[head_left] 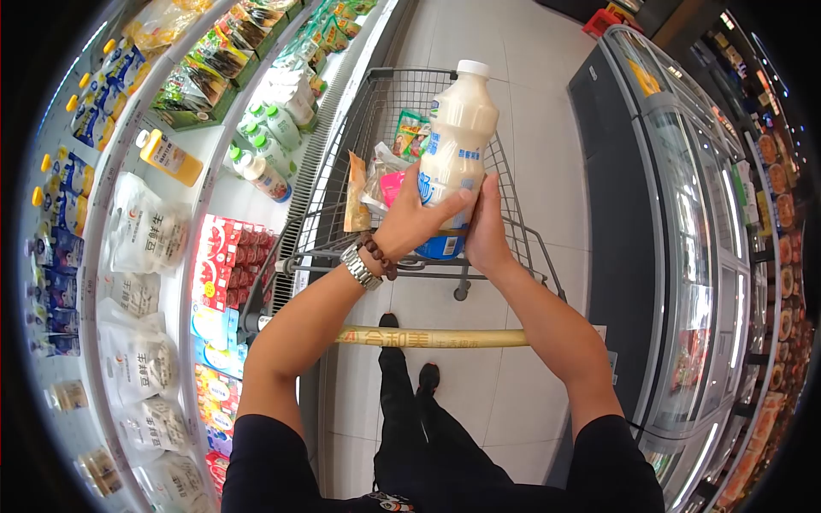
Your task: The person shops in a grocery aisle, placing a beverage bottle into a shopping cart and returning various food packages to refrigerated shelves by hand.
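Note:
A large cream-coloured bottle (462, 128) with a white cap and blue lettering stands nearly upright between my hands, above the wire shopping cart (342, 175). My left hand (421, 214) grips its lower left side, thumb across the front. On the lower right side my right hand (487, 227) presses against it, the fingers partly hidden behind. A watch and a beaded bracelet circle my left wrist. Inside the cart lie a green packet (410, 134), a pink-labelled item (392, 186) and a tan package (355, 195). The yellow cart handle (445, 337) runs below my forearms.
On the left, refrigerated shelves (198, 145) hold an orange bottle (174, 159), white bags (147, 224), green-capped bottles (278, 128) and red packs (227, 256). A dark glass-topped freezer (611, 197) lines the right side. Grey floor tiles (547, 162) lie between them.

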A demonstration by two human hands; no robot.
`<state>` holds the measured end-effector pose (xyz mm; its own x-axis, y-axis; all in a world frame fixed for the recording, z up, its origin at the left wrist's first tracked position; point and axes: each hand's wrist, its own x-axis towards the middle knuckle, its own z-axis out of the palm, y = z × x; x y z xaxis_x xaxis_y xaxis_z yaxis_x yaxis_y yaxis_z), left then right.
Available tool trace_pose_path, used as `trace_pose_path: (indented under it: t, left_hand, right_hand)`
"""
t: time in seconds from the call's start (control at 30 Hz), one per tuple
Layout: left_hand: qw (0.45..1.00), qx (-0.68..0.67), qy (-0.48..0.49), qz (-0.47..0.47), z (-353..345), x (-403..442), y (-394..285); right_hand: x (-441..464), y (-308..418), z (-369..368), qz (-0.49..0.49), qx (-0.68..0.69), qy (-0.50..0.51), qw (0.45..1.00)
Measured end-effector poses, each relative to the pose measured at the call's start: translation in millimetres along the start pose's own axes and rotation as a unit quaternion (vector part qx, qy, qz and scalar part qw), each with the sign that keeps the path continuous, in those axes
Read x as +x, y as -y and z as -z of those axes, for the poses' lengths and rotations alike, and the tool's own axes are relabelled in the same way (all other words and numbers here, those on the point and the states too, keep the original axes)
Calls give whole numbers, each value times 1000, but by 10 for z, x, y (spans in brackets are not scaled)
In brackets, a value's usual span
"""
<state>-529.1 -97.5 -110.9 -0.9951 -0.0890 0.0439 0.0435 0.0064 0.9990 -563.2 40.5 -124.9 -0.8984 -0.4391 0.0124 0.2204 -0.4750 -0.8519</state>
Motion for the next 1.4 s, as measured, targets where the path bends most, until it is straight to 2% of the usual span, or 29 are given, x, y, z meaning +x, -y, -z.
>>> trace_pose_path:
  t: [0.07,0.2,0.3,0.43,0.57,0.6,0.7,0.73,0.83,0.87,0.97,1.07,1.23,1.4]
  left_hand:
    - [999,9,-33,19,44,-4,-22]
    - [980,-186,-53,56,87,57,76]
    - [894,-422,39,145,137,59,98]
    - [892,-425,40,146,150,90,65]
    - [908,-398,25,129,92,97,-41]
    - [907,-400,26,129,68,94,-31]
    - [906,-407,29,115,15,119,-32]
    - [923,-370,13,102,-4,132,-9]
    - [926,-357,-21,119,-55,154,88]
    - [930,-349,-10,118,-36,170,148]
    - [936,-323,-31,139,-70,152,94]
    - [956,-258,-35,136,-78,117,107]
    - [960,-253,-13,122,-73,119,162]
    - [959,-258,-1,120,-35,139,206]
  right_hand:
    - [-5,37,7,4,15,63,998]
    - [32,20,25,-2,-33,37,999]
    - [100,54,126,-2,-66,51,996]
    - [39,111,-39,3,-26,46,999]
    - [66,52,81,-147,89,83,982]
    - [71,45,78,-136,84,92,983]
    - [93,81,108,-196,78,64,975]
    - [117,88,112,-196,79,48,976]
    - [174,24,218,-208,114,58,970]
    - [168,-29,238,-185,82,40,979]
    - [254,-198,430,-218,51,11,975]
    - [218,-127,363,-242,76,8,967]
    - [238,-185,386,-213,75,-19,974]
    - [211,-153,380,-208,95,3,973]
